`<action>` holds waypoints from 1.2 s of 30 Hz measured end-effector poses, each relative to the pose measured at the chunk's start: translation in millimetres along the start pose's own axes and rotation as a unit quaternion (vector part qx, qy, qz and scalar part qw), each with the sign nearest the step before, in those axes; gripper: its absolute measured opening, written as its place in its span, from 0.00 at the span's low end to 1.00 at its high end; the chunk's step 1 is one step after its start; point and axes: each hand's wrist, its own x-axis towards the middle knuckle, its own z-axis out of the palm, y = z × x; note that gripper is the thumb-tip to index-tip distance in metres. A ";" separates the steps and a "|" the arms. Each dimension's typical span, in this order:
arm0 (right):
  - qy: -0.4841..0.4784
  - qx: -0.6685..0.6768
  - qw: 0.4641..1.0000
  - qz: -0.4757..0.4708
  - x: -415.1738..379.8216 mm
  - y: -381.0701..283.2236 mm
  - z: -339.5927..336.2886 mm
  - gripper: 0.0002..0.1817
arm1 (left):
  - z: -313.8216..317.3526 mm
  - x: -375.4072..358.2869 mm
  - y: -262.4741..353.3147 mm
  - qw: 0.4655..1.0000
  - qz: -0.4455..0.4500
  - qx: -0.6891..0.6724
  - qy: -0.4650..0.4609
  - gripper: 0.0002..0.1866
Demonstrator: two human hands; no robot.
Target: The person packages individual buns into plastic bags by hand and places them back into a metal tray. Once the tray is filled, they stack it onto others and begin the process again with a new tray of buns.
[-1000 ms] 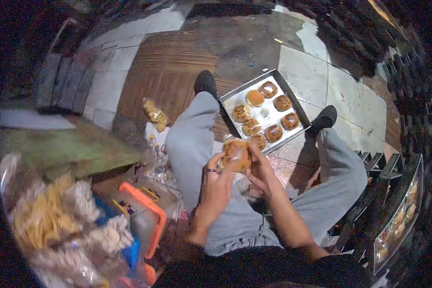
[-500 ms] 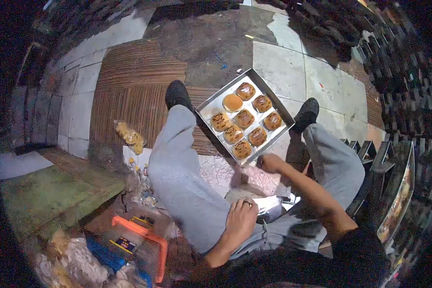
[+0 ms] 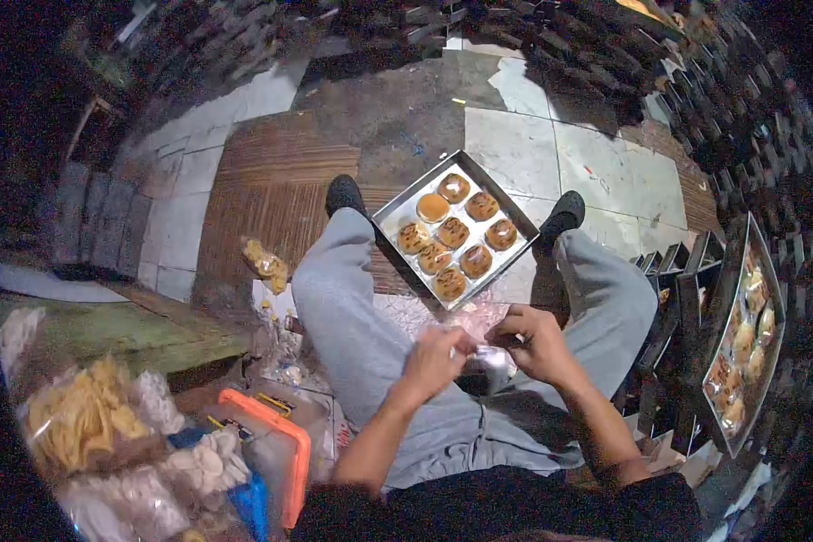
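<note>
Between my knees, my left hand and my right hand are close together, fingers bent inward over a shiny clear plastic piece. The left fingers are pinched near its left side, somewhat blurred. The right fingers curl at its upper right; what lies between those fingertips is too small to tell. Just beyond the hands, a square metal tray holds several round brown-topped buns, one of them plain. A pinkish sheet lies by the tray's near corner.
Bagged yellow items lie left of my leg. At lower left are an orange-rimmed box, plastic bags and a green bench. Another tray of buns stands tilted at right, beside dark metal trays.
My left hand has moved up and forward to meet my right hand, which has come down and nearer over the plastic. The camera view has shifted, showing more of the right-hand tray.
</note>
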 end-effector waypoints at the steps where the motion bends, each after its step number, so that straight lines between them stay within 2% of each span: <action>1: -0.006 0.008 0.999 0.043 -0.1 -12.2 -5.5 0.14 | -17.0 11.6 3.8 1.000 0.004 0.009 0.001 0.11; 2: -0.015 0.016 0.996 0.089 -1.3 -19.6 -6.4 0.17 | -36.5 21.5 10.6 0.993 0.062 0.099 0.033 0.13; 3: -0.014 0.017 0.996 0.085 -3.0 -23.6 -3.6 0.17 | -48.4 26.9 18.8 0.973 0.119 0.185 0.066 0.15; 4: -0.003 0.039 0.999 0.031 -4.7 -27.5 0.0 0.19 | -54.0 30.1 26.4 0.973 0.120 0.188 0.069 0.15; 5: 0.008 0.063 0.998 -0.022 -7.4 -29.8 2.8 0.21 | -59.3 31.8 32.9 0.959 0.191 0.199 0.066 0.15; 6: -0.047 0.033 0.998 -0.022 -8.0 -22.1 9.0 0.32 | -63.3 31.8 38.6 0.941 0.260 0.208 0.062 0.15; 7: -0.046 0.034 0.998 -0.023 -10.3 -16.9 18.0 0.32 | -65.7 31.6 43.5 0.940 0.261 0.210 0.062 0.15; 8: -0.022 0.006 0.998 -0.057 -13.2 -13.5 29.5 0.36 | -67.3 31.3 47.5 0.932 0.277 0.223 0.073 0.17; 9: 0.002 -0.021 0.996 -0.090 -12.4 -10.5 37.5 0.40 | -69.5 30.9 51.8 0.923 0.292 0.237 0.084 0.18; 10: -0.027 -0.042 0.994 -0.102 -6.5 -7.4 39.4 0.48 | -72.5 28.8 63.4 0.923 0.291 0.236 0.084 0.18; 13: -0.037 -0.050 0.995 -0.072 12.1 -7.9 40.9 0.50 | -77.3 24.1 83.6 0.917 0.269 0.278 0.097 0.22; 15: -0.003 -0.047 0.994 -0.094 31.6 -7.0 45.0 0.51 | -75.0 23.1 80.8 0.930 0.271 0.160 0.188 0.26; 16: 0.029 -0.044 0.991 -0.122 43.1 -7.8 49.5 0.51 | -80.8 30.8 87.8 0.939 0.186 0.139 0.252 0.26; 17: 0.029 -0.045 0.992 -0.117 56.9 -14.2 60.2 0.51 | -68.6 41.1 66.7 0.941 0.186 0.135 0.248 0.26; 18: 0.060 0.084 0.989 -0.109 72.1 -25.3 76.1 0.50 | -45.8 51.4 29.5 0.962 0.135 -0.023 0.237 0.26; 19: 0.089 0.210 0.969 -0.097 83.0 -31.8 88.1 0.49 | -60.9 59.8 32.4 0.953 0.018 -0.243 0.183 0.26; 20: 0.075 0.113 0.989 -0.061 89.6 -30.9 94.7 0.44 | -75.9 68.0 35.3 0.867 -0.110 -0.451 0.180 0.27; 21: 0.070 0.112 0.990 -0.056 103.5 -36.9 97.4 0.44 | -95.2 78.8 30.8 0.831 -0.118 -0.471 0.270 0.27; 22: 0.065 0.150 0.984 -0.069 116.8 -48.3 99.0 0.39 | -117.2 86.8 15.7 0.807 -0.140 -0.476 0.321 0.26; 23: 0.059 0.190 0.977 -0.076 129.3 -52.5 104.9 0.35 | -135.6 92.9 -12.9 0.801 -0.119 -0.432 0.396 0.26; 24: 0.084 0.183 0.977 -0.067 146.9 -45.6 111.8 0.25 | -153.9 100.4 -19.3 0.760 -0.128 -0.449 0.453 0.27; 25: 0.084 0.147 0.984 -0.062 169.6 -16.5 123.5 0.21 | -172.3 107.9 -25.6 0.715 -0.134 -0.461 0.508 0.28; 26: 0.084 0.112 0.989 -0.055 195.0 26.1 142.4 0.19 | -184.7 110.0 -42.3 0.719 -0.090 -0.469 0.504 0.29; 27: 0.097 0.080 0.992 0.003 223.5 67.8 155.6 0.18 | -190.2 111.4 -50.0 0.718 -0.101 -0.469 0.504 0.29; 29: 0.127 -0.007 0.988 0.092 283.2 166.8 181.7 0.19 | -196.6 104.8 -64.1 0.670 -0.080 -0.614 0.410 0.30; 30: 0.146 -0.060 0.980 0.122 310.1 218.7 194.6 0.21 | -198.7 103.7 -69.1 0.663 -0.081 -0.648 0.367 0.29; 31: 0.147 -0.107 0.975 0.125 333.8 260.1 202.5 0.27 | -200.2 105.7 -71.3 0.664 -0.088 -0.663 0.334 0.29; 32: 0.082 -0.181 0.971 0.135 353.4 284.3 200.0 0.31 | -204.5 106.1 -73.2 0.666 -0.093 -0.677 0.301 0.29; 33: 0.072 -0.276 0.954 0.092 373.1 324.4 212.2 0.31 | -208.0 109.6 -74.8 0.671 -0.101 -0.682 0.273 0.29; 35: 0.025 -0.419 0.904 0.080 401.3 363.5 213.8 0.32 | -211.4 116.3 -76.0 0.685 -0.118 -0.681 0.232 0.29; 36: 0.022 -0.399 0.913 0.084 412.8 374.3 211.8 0.29 | -212.9 118.5 -75.9 0.695 -0.122 -0.676 0.213 0.29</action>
